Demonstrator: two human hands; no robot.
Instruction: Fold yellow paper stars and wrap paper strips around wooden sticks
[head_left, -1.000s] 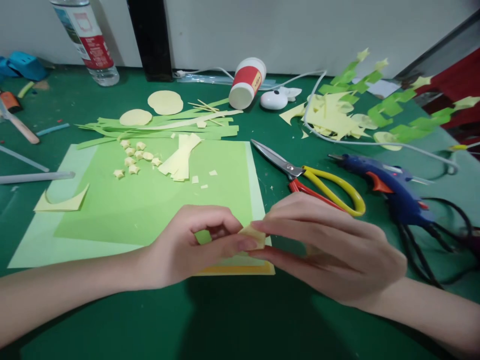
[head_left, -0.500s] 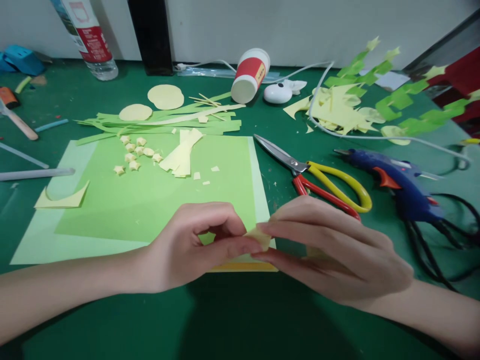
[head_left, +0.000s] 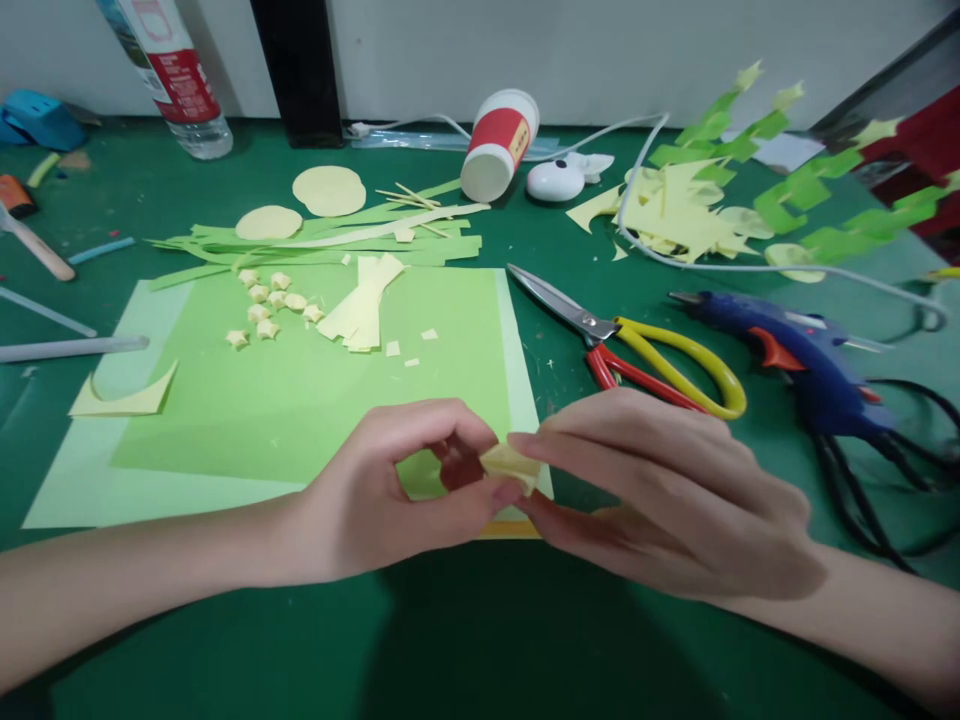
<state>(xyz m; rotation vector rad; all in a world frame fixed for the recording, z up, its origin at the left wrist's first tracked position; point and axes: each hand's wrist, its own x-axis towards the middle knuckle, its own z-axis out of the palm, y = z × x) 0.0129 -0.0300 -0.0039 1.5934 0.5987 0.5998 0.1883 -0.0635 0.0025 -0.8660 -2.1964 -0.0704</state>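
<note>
The left hand [head_left: 397, 490] and the right hand [head_left: 682, 505] pinch a folded yellow paper [head_left: 511, 466] between thumbs and fingers, each nearly closed around it, over the near right corner of the green sheets [head_left: 315, 420]. Small paper stars [head_left: 259, 294] lie on the sheets' far left part; scissors [head_left: 596, 326] rest to the right, beyond the right hand.

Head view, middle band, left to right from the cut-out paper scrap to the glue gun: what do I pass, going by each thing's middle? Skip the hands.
Cut-out paper scrap → small paper stars → crossed pale strips → folded paper piece → scissors → glue gun.
</note>
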